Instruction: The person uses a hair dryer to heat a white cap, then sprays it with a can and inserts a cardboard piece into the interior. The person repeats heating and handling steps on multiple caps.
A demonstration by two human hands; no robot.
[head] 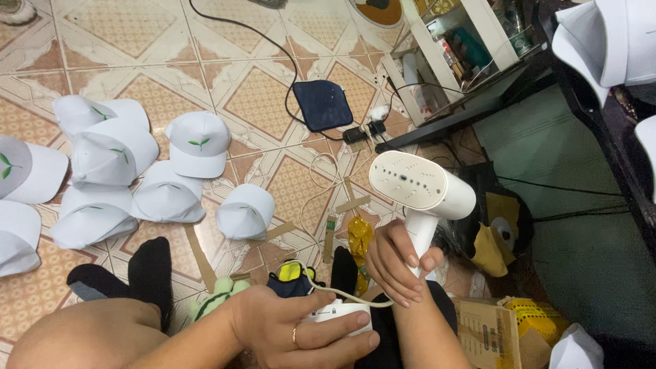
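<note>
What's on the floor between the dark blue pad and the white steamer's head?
In the head view, a black plug adapter with cords lies between the dark blue square pad and the white handheld steamer.

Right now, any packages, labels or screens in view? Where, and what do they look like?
Cardboard box: bottom right on the floor, brown, open flaps, dark print on its side.
Yellow bag: on the box's right side, crinkled, yellow with black marks.
Gold wrapper: floor beside the right hand, shiny, crumpled.
No screens visible.

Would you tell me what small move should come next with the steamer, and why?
Probably swing the steamer toward the nearest white cap. The right hand grips its handle with the plate facing up, away from the caps, while the left hand holds the white base.
</note>
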